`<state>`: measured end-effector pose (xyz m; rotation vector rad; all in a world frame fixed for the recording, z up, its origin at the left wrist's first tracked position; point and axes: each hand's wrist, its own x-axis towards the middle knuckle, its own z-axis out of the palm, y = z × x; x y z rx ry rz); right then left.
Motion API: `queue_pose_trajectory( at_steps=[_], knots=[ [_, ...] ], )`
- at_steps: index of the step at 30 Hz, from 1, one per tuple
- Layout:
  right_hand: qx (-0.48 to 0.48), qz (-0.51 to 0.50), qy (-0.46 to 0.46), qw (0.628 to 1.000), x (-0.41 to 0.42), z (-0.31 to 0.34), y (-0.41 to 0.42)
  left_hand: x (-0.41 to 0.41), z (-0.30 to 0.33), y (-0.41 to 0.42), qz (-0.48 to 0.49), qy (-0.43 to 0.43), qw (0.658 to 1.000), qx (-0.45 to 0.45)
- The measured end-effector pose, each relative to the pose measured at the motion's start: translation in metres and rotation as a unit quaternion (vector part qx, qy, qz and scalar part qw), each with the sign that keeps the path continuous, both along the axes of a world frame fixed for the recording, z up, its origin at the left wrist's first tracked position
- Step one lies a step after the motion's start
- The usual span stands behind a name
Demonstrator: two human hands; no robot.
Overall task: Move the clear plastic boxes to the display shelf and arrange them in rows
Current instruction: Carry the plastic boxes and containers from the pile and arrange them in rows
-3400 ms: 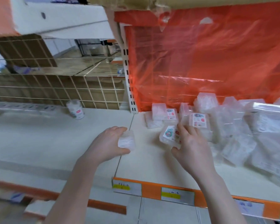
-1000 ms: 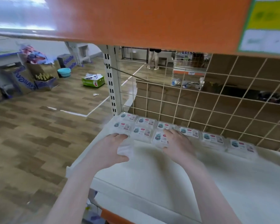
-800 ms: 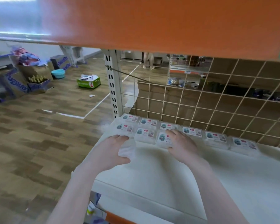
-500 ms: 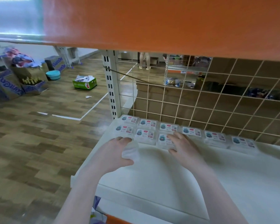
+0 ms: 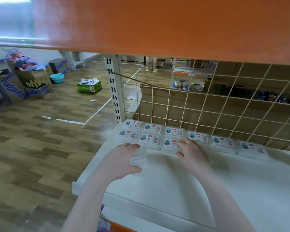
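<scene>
Lying on the white shelf (image 5: 182, 185) by the wire grid (image 5: 224, 104), labelled boxes (image 5: 197, 136) are lined in two rows. A clear box (image 5: 138, 158) is gripped in the curled left hand (image 5: 122, 160); the third front-row box (image 5: 170, 144) is pinched by the right hand (image 5: 192, 152).

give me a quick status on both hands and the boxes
Left hand grips a clear box above the shelf. Right hand sets the third front-row box in place. Nothing in the way.
</scene>
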<state>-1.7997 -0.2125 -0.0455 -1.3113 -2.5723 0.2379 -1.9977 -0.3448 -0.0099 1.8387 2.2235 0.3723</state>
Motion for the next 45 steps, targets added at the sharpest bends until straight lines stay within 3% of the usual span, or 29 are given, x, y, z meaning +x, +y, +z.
queue_pose_trajectory(
  at_steps=[10,23,35,45],
  knots=[
    [0.017,-0.016,0.039,0.999,0.017,-0.001,-0.005,0.006,0.002,0.002,-0.004,-0.002,1.000,-0.012],
    [0.011,-0.110,-0.035,0.993,0.088,-0.013,-0.017,0.049,-0.003,0.025,-0.090,0.010,0.995,-0.046],
    [0.013,-0.218,0.025,0.976,0.159,-0.018,-0.022,0.121,-0.019,0.057,-0.174,0.002,0.983,-0.050],
    [0.068,-0.215,0.099,0.969,0.170,-0.039,-0.012,0.141,-0.030,0.063,-0.167,-0.036,0.985,-0.024]
  ],
)
